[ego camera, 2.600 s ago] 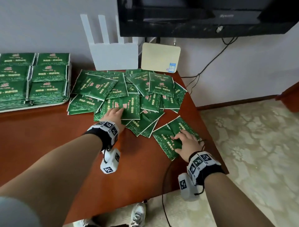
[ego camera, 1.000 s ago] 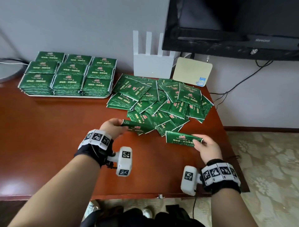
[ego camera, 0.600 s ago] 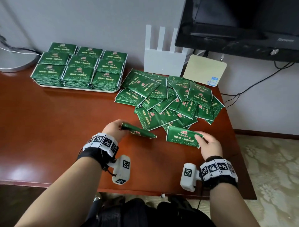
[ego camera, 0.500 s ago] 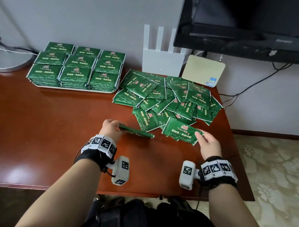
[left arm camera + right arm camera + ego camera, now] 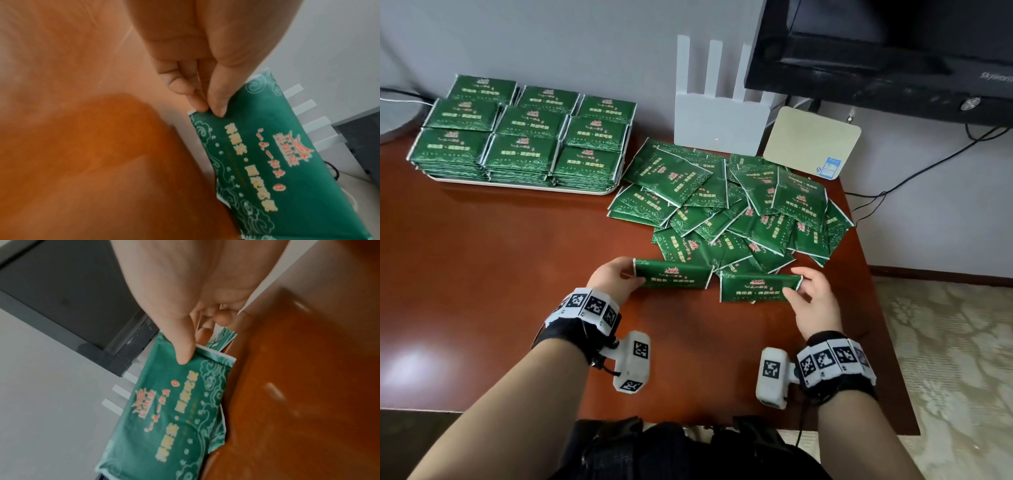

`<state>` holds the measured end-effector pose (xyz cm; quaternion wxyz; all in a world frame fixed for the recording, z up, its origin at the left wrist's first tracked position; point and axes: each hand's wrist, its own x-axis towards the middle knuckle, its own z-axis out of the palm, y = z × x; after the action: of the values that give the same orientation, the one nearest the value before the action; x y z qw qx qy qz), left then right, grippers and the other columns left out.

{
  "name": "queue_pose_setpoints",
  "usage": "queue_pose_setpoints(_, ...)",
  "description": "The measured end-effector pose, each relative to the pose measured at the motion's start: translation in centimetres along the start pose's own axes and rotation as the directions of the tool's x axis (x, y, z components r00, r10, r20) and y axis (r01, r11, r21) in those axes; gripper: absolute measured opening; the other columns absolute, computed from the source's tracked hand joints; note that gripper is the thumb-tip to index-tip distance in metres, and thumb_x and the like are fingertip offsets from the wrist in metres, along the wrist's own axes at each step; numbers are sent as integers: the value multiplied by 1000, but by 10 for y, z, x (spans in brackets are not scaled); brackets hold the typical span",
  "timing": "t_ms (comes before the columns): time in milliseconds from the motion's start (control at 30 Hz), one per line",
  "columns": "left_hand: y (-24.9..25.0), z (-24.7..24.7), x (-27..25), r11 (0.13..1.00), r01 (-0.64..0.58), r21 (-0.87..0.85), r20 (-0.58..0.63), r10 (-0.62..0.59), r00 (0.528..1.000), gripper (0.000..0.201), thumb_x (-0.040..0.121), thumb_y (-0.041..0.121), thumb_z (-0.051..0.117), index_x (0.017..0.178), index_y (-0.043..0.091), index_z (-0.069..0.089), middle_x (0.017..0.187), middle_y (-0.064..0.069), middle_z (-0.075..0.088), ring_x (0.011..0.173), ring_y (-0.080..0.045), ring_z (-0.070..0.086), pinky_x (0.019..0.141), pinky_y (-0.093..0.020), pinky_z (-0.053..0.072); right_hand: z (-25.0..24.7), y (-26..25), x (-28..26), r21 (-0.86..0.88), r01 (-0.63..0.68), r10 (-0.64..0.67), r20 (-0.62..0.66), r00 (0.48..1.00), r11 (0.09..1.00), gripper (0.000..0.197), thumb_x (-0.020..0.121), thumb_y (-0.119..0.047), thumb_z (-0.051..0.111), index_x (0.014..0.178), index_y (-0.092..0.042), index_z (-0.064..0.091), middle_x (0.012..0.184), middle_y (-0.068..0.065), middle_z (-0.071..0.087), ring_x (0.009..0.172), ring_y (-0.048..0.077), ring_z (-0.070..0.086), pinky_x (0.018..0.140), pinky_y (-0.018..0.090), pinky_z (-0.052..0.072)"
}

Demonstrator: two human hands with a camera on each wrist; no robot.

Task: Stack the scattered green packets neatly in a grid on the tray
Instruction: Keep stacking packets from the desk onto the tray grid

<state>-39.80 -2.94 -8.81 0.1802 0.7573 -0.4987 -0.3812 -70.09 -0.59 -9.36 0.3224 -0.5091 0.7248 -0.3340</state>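
Just below the loose pile of green packets (image 5: 736, 212), the left hand (image 5: 613, 277) pinches the left edge of one packet (image 5: 671, 278) between thumb and fingers (image 5: 218, 104). Beside it at 3 o'clock, the right hand (image 5: 811, 301) pinches the right edge of a second packet (image 5: 755, 287). Up at 11 o'clock on the table (image 5: 500, 257), the tray (image 5: 517, 184) carries packets stacked in a grid (image 5: 524, 137).
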Motion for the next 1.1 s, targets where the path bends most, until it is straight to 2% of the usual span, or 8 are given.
queue_pose_setpoints(200, -7, -13, 17, 998, -68, 3, 34, 68, 997, 17, 83, 3, 63, 88, 19, 62, 92, -5, 62, 85, -18, 55, 69, -18, 40, 21, 5, 3, -111, -63, 75, 104, 992, 992, 22, 83, -6, 62, 93, -25, 59, 103, 8, 61, 92, 21, 56, 79, 24, 37)
queue_pose_setpoints(300, -17, -18, 21, 996, -92, 5, 152, 90, 984, 39, 80, -8, 59, 71, 30, 56, 92, 0, 63, 85, -17, 59, 79, -22, 44, 30, 1, -5, -114, -88, 101, 111, 989, 990, 25, 83, 0, 61, 88, -25, 59, 103, 2, 63, 96, 18, 54, 82, 22, 37)
queue_pose_setpoints(467, -34, -60, 38, 996, -77, -49, 221, 86, 972, 16, 84, 6, 62, 89, 21, 60, 72, 9, 59, 68, -10, 57, 66, -17, 46, 44, -31, 0, -58, -92, 97, 94, 991, 994, 10, 88, -10, 59, 96, -15, 62, 91, 2, 64, 100, 27, 59, 81, 31, 42)
queue_pose_setpoints(533, -41, -89, 46, 994, -93, -56, 198, 102, 975, 16, 86, 13, 62, 80, 26, 54, 76, 10, 57, 69, -8, 56, 64, -16, 44, 56, -52, 1, 6, -78, 77, 87, 993, 997, 15, 88, -10, 58, 90, -25, 60, 92, -3, 64, 100, 24, 59, 86, 32, 43)
queue_pose_setpoints(667, -60, -157, 64, 978, -81, -195, 110, 104, 988, 13, 88, 10, 60, 81, 20, 54, 79, 7, 60, 63, -3, 53, 49, -6, 40, 89, -109, 3, 63, -45, 38, 103, 994, 997, 17, 90, -12, 56, 106, -13, 60, 113, 0, 60, 108, 18, 54, 96, 33, 39)
queue_pose_setpoints(833, -87, -246, 97, 970, -68, -232, -17, 66, 998, 11, 87, 19, 63, 79, 26, 58, 76, 12, 63, 62, -2, 54, 52, -15, 37, 142, -183, 17, 135, -11, -7, 134, 991, 991, 13, 92, -15, 52, 103, -17, 59, 94, -9, 61, 86, 11, 56, 85, 31, 42)
queue_pose_setpoints(1000, -107, -319, 137, 958, -38, -286, -150, -5, 989, 4, 85, 17, 64, 88, 15, 62, 62, 8, 59, 49, -5, 48, 50, -16, 36, 191, -238, 43, 196, -43, 11, 160, 987, 980, 18, 91, -12, 53, 81, -28, 56, 90, -7, 61, 79, 10, 56, 75, 29, 49)
queue_pose_setpoints(1100, -118, -348, 163, 953, 9, -302, -169, -63, 984, 6, 85, 19, 65, 88, 16, 63, 48, 10, 56, 38, -6, 45, 42, -17, 33, 214, -260, 61, 220, -99, 66, 154, 986, 970, 12, 92, -9, 52, 99, -18, 57, 90, -4, 58, 80, 13, 53, 80, 35, 50)
